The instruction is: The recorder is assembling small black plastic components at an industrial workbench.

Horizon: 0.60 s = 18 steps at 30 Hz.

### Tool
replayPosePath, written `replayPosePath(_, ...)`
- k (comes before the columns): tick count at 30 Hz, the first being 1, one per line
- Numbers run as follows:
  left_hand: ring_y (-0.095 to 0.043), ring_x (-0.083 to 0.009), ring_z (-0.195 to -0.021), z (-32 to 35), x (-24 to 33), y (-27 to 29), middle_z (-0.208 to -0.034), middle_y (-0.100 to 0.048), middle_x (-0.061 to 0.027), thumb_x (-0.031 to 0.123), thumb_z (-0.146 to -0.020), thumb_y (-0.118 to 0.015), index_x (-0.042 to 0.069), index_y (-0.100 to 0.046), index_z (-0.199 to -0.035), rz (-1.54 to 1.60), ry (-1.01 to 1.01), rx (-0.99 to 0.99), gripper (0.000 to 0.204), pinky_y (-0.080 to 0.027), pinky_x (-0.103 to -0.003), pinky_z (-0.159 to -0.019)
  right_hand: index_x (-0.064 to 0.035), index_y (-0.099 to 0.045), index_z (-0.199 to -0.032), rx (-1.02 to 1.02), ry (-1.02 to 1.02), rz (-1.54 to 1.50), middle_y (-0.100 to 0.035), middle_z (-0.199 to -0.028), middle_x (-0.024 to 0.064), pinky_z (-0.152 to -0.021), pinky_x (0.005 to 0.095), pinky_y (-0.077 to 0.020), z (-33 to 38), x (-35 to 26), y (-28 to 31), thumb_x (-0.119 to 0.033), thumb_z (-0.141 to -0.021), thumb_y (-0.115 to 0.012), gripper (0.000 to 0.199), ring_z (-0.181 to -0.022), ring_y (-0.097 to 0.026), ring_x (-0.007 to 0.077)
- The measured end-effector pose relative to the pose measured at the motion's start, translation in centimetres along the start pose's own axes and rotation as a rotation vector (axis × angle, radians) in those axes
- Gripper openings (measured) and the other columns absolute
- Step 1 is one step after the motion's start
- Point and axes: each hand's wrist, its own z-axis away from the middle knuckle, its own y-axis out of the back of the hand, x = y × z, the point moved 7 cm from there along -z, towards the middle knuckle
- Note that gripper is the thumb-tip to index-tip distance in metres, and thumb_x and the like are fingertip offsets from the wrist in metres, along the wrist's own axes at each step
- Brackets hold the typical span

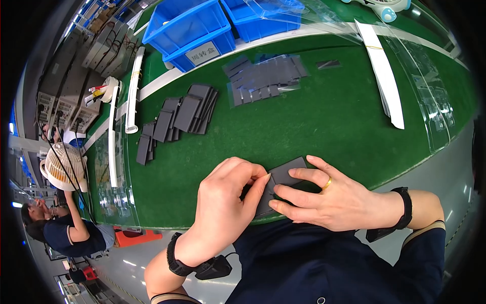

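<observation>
A dark grey flat rectangular block (pixel 281 178) lies at the table's near edge, between my hands and partly covered by them. My right hand (pixel 329 200), with a gold ring on one finger, has its bent fingers pressed on the block's top and right side; its thumb is hidden. Over the block's left part, my left hand (pixel 230 195) is closed, thumb and forefinger pinched together at the block's surface. Whatever is in that pinch is too small to make out.
Stacks of similar dark blocks (pixel 190 111) lie left of centre on the green table (pixel 324 121). Beyond are overlapping clear-edged dark film pieces (pixel 263 76), with blue bins (pixel 190 30) behind. White rolled sheets (pixel 382 76) lie right; a fan (pixel 65 164) and another person (pixel 76 233) are left.
</observation>
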Motion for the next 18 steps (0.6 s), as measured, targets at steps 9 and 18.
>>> replayPosePath(9,-0.061,-0.0258,-0.070,0.18,0.53,-0.13,-0.076,-0.061,-0.0074,-0.001,-0.078,-0.072,0.003,-0.065,-0.082,-0.073,-0.089,0.044,0.009,-0.050,-0.035,-0.060,-0.0166,-0.052,-0.134,-0.019,0.010,0.055,-0.045,-0.139,0.0005,-0.107,0.0519,-0.0389,0.05,-0.18,-0.16,-0.025,-0.088,-0.060,0.047,-0.122,-0.047,0.0293)
replayPosePath(18,-0.063,-0.0166,-0.069,0.03,0.28,0.02,-0.081,-0.065,-0.0062,-0.002,-0.079,-0.075,0.001,-0.067,-0.084,-0.076,-0.075,0.016,0.010,-0.052,-0.026,-0.056,-0.0157,-0.051,-0.133,-0.014,0.018,0.069,-0.046,-0.139,0.0018,-0.106,0.0502,-0.0401,0.05,-0.29,-0.16,-0.025,-0.088,-0.059,0.047,-0.122,-0.047,0.0300)
